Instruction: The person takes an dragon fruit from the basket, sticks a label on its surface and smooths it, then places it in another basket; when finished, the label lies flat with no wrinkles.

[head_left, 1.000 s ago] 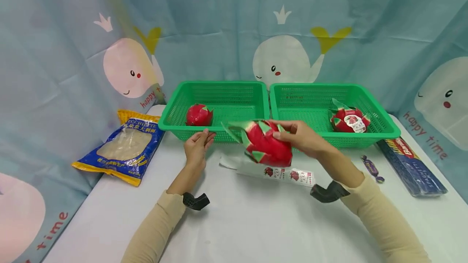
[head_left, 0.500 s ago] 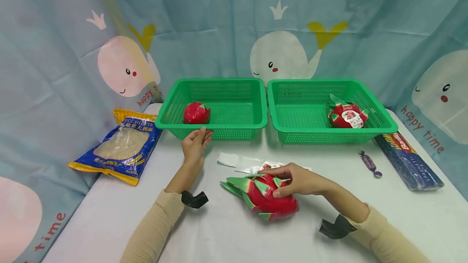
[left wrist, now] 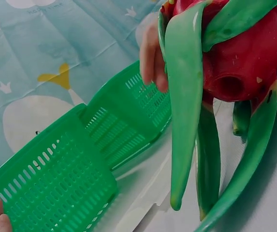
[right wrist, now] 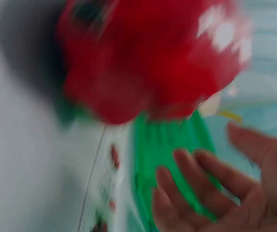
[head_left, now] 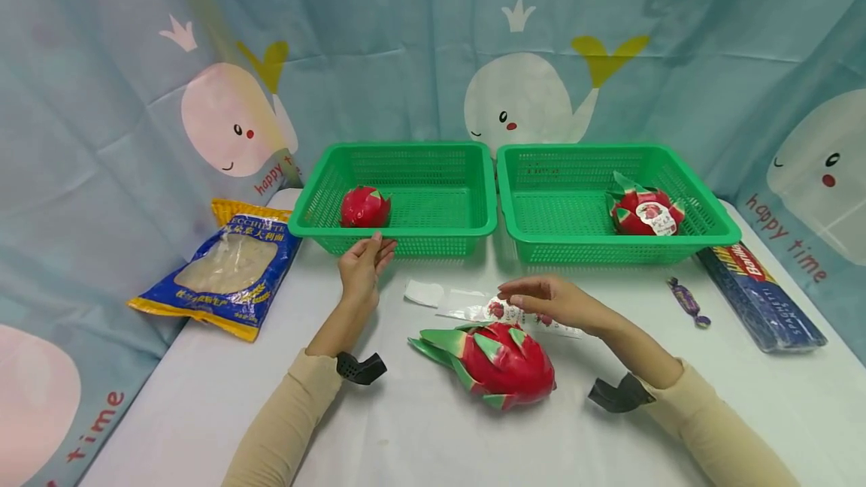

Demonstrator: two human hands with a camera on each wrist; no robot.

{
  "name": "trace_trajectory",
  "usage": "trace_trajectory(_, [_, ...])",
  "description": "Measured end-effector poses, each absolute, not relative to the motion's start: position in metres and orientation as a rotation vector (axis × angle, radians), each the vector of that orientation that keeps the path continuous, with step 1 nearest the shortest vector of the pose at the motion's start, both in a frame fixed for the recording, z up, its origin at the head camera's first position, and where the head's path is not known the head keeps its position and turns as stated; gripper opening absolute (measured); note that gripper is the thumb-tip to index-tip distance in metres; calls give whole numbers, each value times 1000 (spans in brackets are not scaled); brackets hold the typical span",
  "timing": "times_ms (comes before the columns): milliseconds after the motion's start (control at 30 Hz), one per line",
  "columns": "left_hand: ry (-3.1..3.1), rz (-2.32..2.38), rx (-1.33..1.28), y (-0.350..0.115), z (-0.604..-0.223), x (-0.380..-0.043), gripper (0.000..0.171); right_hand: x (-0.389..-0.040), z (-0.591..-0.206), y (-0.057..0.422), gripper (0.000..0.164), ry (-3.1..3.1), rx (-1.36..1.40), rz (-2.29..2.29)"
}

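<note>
Right hand (head_left: 551, 300) hovers released, fingers loosely spread, palm down, holding nothing; we see it just above the clear printed wrapper (head_left: 487, 308). Left hand (head_left: 361, 265) rests on the counter (head_left: 419, 427), fingers relaxed, tips at the front wall of the left green basket (head_left: 395, 194); it grips nothing.

Counter: white cloth, carries everything, spreads under both hands.

Two green baskets sit side by side beyond the hands. The left one is straight ahead of the left hand; the right green basket (head_left: 609, 198) lies beyond the right hand and a little to its right.

Blue noodle bag (head_left: 223, 269): flat on the counter, well to the left of the left hand.

Dark spaghetti pack (head_left: 761, 295): far right of the right hand, by the right basket's corner.

Large dragon fruit (head_left: 497, 363): lying on the counter just nearer us than the right hand, apart from it, green scales pointing toward the left hand's side. The right wrist view shows it blurred, close to the open fingers.

Labelled dragon fruit (head_left: 643, 213) sits in the right basket. Small red dragon fruit (head_left: 365, 207) sits in the left basket, just beyond the left fingertips.

Purple wrapped candy (head_left: 686, 303): right of the right hand, near the spaghetti.
</note>
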State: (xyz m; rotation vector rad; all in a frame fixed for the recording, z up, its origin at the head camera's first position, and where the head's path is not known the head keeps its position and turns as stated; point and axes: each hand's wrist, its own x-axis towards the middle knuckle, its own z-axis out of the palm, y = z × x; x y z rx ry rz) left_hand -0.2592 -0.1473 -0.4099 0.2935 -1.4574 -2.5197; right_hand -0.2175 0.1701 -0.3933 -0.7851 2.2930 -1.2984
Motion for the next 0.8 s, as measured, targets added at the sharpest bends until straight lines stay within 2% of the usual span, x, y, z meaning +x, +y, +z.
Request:
trace_trajectory(167, [-1592, -2671, 226, -143, -408, -257, 17, -226, -409, 167, 34, 2730, -755, -1083])
trace_trajectory(300, [-2009, -2688, -35, -137, -410, -256, 34, -225, -419, 159, 37, 2875, -774, -903])
trace_trajectory(400, [-2368, -2463, -334, -130, -412, -255, 38, -223, -423, 153, 37, 2965, -736, -779])
trace_trajectory(500, [-2582, -2161, -545, -123, -411, -255, 34, -223, -424, 151, 35, 2993, -668, -738])
trace_trajectory(800, [-2685, -1336, -1038, -96, -401, -251, 25, -230, -423, 150, 25, 2784, -787, -976])
